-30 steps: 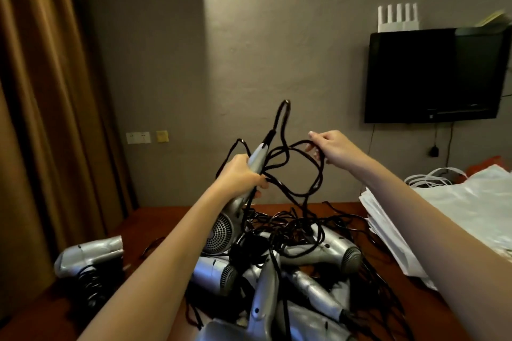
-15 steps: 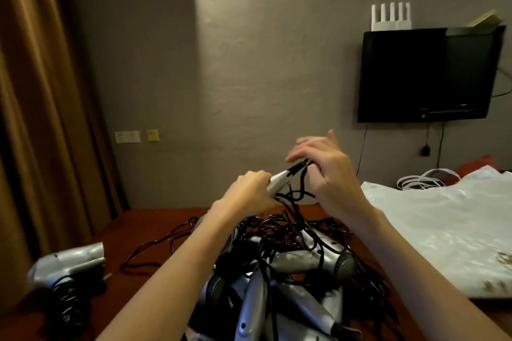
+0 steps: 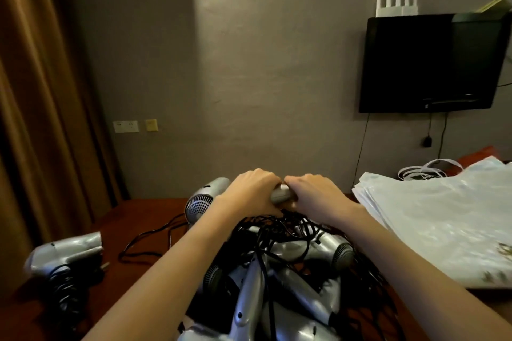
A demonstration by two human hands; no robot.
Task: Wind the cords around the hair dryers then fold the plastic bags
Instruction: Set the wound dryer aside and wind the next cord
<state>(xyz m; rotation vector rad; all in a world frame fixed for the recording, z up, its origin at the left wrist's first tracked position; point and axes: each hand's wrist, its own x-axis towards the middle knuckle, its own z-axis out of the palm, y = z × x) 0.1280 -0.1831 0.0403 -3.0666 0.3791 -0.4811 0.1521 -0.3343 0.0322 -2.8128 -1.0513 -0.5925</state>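
Note:
A silver hair dryer (image 3: 206, 198) is held sideways above the pile, its grille facing left. My left hand (image 3: 249, 192) grips its handle near the body. My right hand (image 3: 315, 194) grips the handle's end, right beside the left hand, with the black cord under the fingers. Below lies a heap of several silver hair dryers (image 3: 291, 271) tangled in black cords (image 3: 277, 227). A loose cord (image 3: 149, 241) trails left on the table. A stack of white plastic bags (image 3: 443, 224) lies at the right.
One silver dryer with its cord wound (image 3: 63, 255) sits apart at the left on the dark red table (image 3: 155, 210). A brown curtain (image 3: 36, 91) hangs at the left. A black TV (image 3: 432, 63) is on the wall. White straps (image 3: 426, 170) lie behind the bags.
Both hands have come down and together. The raised cord loops are gone from the air, and the dryer has turned sideways with both hands now on its handle.

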